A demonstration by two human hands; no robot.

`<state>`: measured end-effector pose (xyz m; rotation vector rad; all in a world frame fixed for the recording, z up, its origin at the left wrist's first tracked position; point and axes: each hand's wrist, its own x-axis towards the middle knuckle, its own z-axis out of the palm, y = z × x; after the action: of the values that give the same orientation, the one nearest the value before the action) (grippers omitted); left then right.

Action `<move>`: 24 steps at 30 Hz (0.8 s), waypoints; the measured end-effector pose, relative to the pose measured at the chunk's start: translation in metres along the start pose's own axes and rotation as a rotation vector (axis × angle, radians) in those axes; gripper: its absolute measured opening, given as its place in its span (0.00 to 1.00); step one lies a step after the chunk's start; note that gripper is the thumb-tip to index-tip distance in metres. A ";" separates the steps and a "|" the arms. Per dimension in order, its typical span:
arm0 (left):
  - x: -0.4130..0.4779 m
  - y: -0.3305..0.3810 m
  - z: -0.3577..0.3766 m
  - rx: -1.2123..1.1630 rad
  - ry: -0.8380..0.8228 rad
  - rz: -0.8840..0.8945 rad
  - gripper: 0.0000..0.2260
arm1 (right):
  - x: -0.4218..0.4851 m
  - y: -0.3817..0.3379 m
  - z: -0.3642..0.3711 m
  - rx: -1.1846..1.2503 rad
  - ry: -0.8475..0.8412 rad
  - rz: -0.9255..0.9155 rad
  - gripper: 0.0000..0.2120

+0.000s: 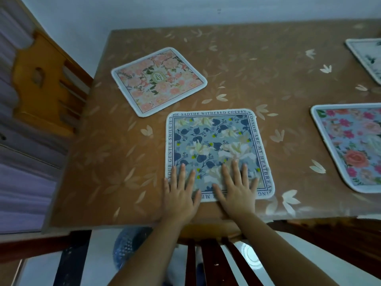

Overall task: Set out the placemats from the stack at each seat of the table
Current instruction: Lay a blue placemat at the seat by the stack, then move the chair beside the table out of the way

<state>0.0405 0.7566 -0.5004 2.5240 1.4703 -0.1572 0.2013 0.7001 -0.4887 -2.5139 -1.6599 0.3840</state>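
Left hand (180,193), right hand (237,191) lie flat on placemat (214,137).

Plain pale wall (185,11) far. Brown leaf-print table (268,58) centre. Orange wooden chair (41,85) left, dark slatted chair (212,263) near. Glossy pale floor (309,254). Dim light.

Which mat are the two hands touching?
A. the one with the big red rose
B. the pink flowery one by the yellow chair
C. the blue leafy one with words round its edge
C: the left hand and the right hand both lie flat, fingers straight, on the blue placemat with lettering round its border.
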 end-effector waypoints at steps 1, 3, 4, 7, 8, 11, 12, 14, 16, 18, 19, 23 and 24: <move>-0.005 -0.002 -0.002 0.004 -0.021 0.018 0.27 | -0.005 -0.003 -0.003 0.005 -0.008 -0.008 0.34; -0.010 -0.007 -0.012 -0.003 -0.038 0.071 0.27 | -0.010 -0.009 -0.011 -0.003 -0.031 -0.020 0.32; -0.014 -0.011 -0.020 -0.004 -0.039 0.109 0.26 | -0.012 -0.015 -0.015 -0.014 -0.042 -0.027 0.29; -0.032 -0.028 -0.049 0.013 0.027 0.191 0.24 | -0.026 -0.046 -0.028 -0.002 0.012 -0.070 0.27; -0.040 -0.036 -0.061 0.002 0.070 0.188 0.24 | -0.031 -0.060 -0.032 0.020 0.047 -0.096 0.26; -0.073 -0.071 -0.095 -0.011 0.223 0.157 0.21 | -0.051 -0.112 -0.042 0.043 0.112 -0.159 0.24; -0.086 -0.086 -0.104 -0.006 0.273 0.141 0.20 | -0.059 -0.133 -0.046 0.035 0.098 -0.173 0.24; -0.112 -0.117 -0.122 -0.025 0.335 0.107 0.19 | -0.073 -0.173 -0.049 0.008 0.075 -0.218 0.23; -0.139 -0.154 -0.136 -0.050 0.384 0.081 0.18 | -0.087 -0.213 -0.057 -0.016 0.100 -0.283 0.22; -0.169 -0.192 -0.147 -0.047 0.421 0.067 0.18 | -0.104 -0.254 -0.067 0.009 0.155 -0.321 0.20; -0.183 -0.211 -0.152 -0.046 0.431 0.066 0.18 | -0.111 -0.272 -0.071 0.034 0.189 -0.325 0.19; -0.225 -0.271 -0.167 -0.037 0.484 0.027 0.18 | -0.137 -0.341 -0.078 0.077 0.250 -0.380 0.19; -0.232 -0.281 -0.170 -0.041 0.489 0.007 0.18 | -0.141 -0.356 -0.077 0.079 0.253 -0.404 0.19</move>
<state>-0.3216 0.7353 -0.3262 2.6510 1.5978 0.5218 -0.1470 0.7163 -0.3129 -2.0024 -1.9360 0.0844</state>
